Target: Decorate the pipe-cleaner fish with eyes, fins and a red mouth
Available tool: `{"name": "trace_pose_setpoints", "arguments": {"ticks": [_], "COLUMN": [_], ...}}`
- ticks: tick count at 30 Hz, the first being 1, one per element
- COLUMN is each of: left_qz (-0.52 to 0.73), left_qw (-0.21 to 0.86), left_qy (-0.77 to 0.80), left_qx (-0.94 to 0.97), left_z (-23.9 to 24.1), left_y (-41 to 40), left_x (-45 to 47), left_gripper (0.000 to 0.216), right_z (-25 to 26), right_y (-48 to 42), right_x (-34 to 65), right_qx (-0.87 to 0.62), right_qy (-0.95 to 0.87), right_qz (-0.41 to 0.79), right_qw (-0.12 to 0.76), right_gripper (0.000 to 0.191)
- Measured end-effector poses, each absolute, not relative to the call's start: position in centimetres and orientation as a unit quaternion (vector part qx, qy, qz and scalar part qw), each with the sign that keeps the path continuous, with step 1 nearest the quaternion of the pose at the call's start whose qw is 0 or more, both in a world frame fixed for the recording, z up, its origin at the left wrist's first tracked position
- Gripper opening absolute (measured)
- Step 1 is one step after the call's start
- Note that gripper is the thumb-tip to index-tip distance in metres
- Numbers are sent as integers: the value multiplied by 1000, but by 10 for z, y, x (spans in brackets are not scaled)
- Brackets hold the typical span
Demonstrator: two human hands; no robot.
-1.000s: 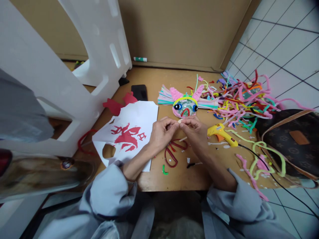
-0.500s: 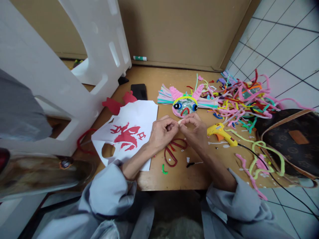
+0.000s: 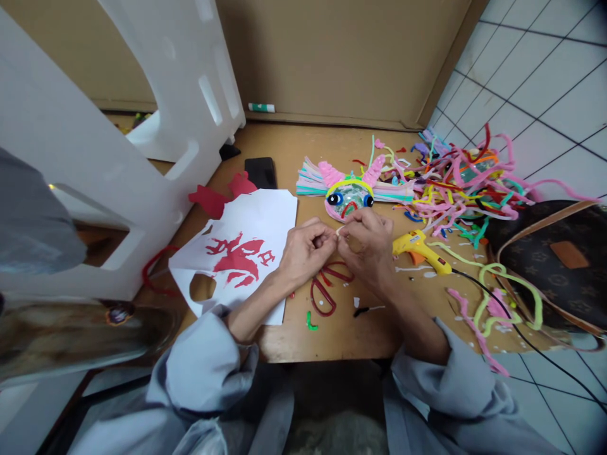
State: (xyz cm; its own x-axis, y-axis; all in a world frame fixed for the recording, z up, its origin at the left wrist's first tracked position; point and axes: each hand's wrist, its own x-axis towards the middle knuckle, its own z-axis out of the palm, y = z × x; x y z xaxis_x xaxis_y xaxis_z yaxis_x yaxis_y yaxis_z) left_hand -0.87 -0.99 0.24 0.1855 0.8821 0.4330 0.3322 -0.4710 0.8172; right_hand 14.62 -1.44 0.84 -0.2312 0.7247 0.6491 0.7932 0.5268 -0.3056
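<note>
Above a wooden tabletop (image 3: 332, 344) beside a tiled wall (image 3: 535, 69), the left hand (image 3: 307, 251) and right hand (image 3: 370, 243) pinch a small pale strip (image 3: 338, 232) between them, a googly-eyed craft head (image 3: 351, 197) just beyond at twelve o'clock, red-handled scissors (image 3: 327, 292) at six, a yellow glue gun (image 3: 431, 256) at three and cut white paper (image 3: 275, 218) at nine.

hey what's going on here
A person is pinching a small pale piece between the fingertips of the left hand and the right hand, just in front of a craft face with big blue-rimmed eyes and pink ears. A yellow glue gun lies to the right, and red scissor handles show below the hands. White paper with red cutouts on it is to the left. What the pale piece is made of, I can't tell.
</note>
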Motion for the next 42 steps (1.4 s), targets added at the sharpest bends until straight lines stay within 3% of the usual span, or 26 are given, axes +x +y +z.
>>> {"name": "trace_pose_setpoints", "arguments": {"ticks": [14, 23, 28, 42], "left_qz": [462, 462, 434, 439], "left_qw": [307, 432, 517, 628], "left_qy": [433, 461, 460, 440], "left_qx": [711, 622, 576, 468], "left_z": [5, 11, 15, 12], "left_y": [-9, -5, -6, -2], "left_x": [-10, -10, -12, -10], "left_gripper": [14, 18, 19, 20], "right_z": [12, 14, 14, 12], "right_y": [-12, -11, -11, -13], "right_x": [152, 152, 152, 150], "right_qx": [-431, -408, -400, -417], "right_qy": [-841, -798, -803, -791], "right_qz": [-52, 116, 94, 98], "right_qw": [321, 428, 432, 436], "right_gripper": [14, 16, 15, 16]}}
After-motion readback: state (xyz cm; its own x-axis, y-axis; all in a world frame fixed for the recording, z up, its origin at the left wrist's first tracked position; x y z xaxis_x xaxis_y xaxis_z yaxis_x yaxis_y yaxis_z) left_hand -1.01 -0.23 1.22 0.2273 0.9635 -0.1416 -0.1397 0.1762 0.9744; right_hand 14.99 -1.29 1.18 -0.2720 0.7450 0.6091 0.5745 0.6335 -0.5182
